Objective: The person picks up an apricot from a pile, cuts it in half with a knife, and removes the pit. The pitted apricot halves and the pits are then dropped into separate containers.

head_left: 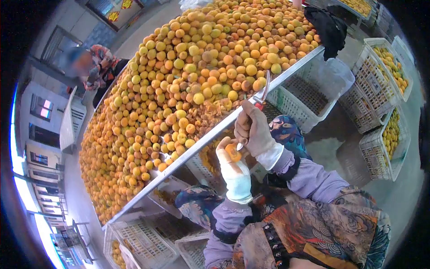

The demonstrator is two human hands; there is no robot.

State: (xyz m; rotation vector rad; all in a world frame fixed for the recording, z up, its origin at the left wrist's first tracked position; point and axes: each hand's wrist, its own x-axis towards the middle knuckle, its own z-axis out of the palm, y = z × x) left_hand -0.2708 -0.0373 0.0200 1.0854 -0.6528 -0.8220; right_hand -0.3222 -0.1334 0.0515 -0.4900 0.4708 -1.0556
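Note:
My left hand (234, 172), in a pale glove, has its fingers closed around an orange apricot (233, 153). Right above it my right hand (257, 133), gloved too, is closed on a metal tool (259, 106) with a red part and curved silver ends sticking out above the fist. A small silver tip (239, 146) shows below that hand, right at the apricot. I cannot tell the tool's exact kind. Both hands are by the metal rim (215, 131) of a table heaped with apricots (179, 67). Split, pulpy apricot pieces (210, 115) lie on the near side of the heap.
White plastic crates stand below the rim, one at right (295, 105) and others at lower left (148, 242). Stacked crates of fruit (376, 96) are further right. A black bag (329, 29) hangs over the table corner. Another person (101, 67) is at the table's far left side.

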